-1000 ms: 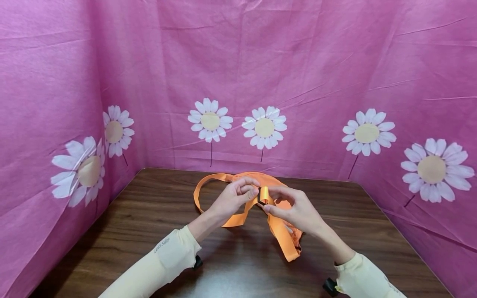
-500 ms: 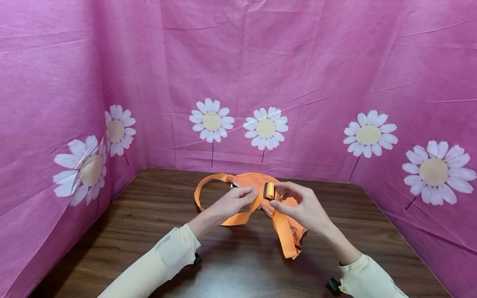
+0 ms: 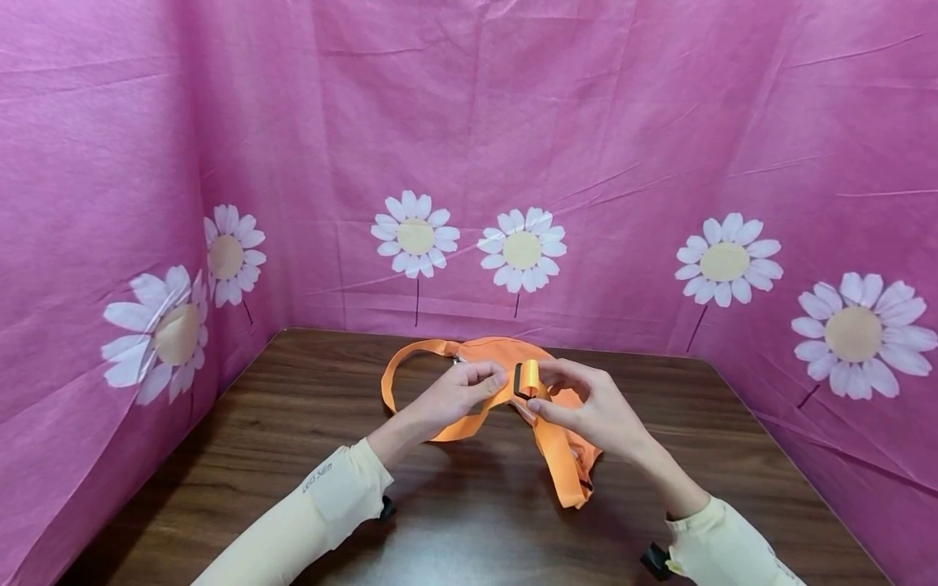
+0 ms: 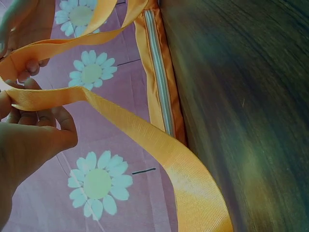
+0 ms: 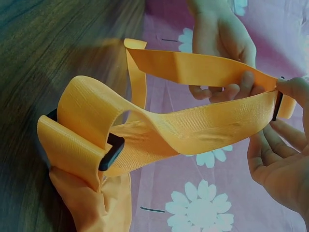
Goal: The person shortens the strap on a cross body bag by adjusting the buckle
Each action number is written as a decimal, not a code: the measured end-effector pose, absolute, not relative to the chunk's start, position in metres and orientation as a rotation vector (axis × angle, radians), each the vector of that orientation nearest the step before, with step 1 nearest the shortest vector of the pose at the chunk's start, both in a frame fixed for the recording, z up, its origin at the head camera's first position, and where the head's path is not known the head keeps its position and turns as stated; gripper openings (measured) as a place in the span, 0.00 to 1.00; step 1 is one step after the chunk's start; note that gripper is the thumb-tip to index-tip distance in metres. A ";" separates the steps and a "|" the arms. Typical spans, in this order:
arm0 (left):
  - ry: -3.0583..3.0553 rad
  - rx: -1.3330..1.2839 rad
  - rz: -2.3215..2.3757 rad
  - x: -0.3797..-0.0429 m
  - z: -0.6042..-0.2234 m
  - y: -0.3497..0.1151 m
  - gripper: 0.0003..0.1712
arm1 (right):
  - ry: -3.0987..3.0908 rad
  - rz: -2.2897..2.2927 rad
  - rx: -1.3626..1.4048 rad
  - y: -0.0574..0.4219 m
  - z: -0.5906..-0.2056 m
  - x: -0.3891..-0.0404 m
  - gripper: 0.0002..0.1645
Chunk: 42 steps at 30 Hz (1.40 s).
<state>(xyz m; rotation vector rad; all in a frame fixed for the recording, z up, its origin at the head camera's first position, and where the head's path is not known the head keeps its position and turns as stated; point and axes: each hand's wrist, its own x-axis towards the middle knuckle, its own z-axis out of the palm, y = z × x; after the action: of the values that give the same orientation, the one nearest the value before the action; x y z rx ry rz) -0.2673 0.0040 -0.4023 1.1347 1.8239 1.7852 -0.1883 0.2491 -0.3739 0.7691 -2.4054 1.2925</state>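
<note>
An orange bag [image 3: 506, 350] with a long flat webbing strap lies at the back of the table. My left hand [image 3: 456, 397] pinches the strap [image 4: 48, 99] between thumb and fingers, just left of a black strap slider [image 3: 522, 381]. With thumb and fingertips my right hand [image 3: 597, 411] grips the slider and the webbing in it; a short strap loop [image 3: 531, 376] bulges out of the slider. In the right wrist view, a second black buckle [image 5: 113, 152] sits where folded strap meets the bag. Part of the bag hides behind my right hand.
The dark wooden table [image 3: 454, 529] is enclosed by pink cloth walls [image 3: 601, 146] with printed daisies. One strap section [image 3: 388, 382] curves out to the left on the table; another [image 3: 563, 472] hangs towards the front. A zipper [image 4: 159, 72] runs along the bag.
Both hands were together at the slider; my right hand has since moved slightly right with it, leaving a gap to my left fingertips. The slider has turned a little.
</note>
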 end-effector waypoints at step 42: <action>1.816 1.141 1.771 -0.270 -0.406 0.005 0.18 | -2.410 1.272 0.769 0.249 -0.372 -0.185 0.25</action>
<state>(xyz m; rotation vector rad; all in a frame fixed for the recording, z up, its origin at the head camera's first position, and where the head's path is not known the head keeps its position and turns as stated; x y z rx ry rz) -0.2698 0.0050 -0.4061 1.1408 1.8163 1.7708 -0.1852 0.2490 -0.3716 0.7690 -2.4103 1.2723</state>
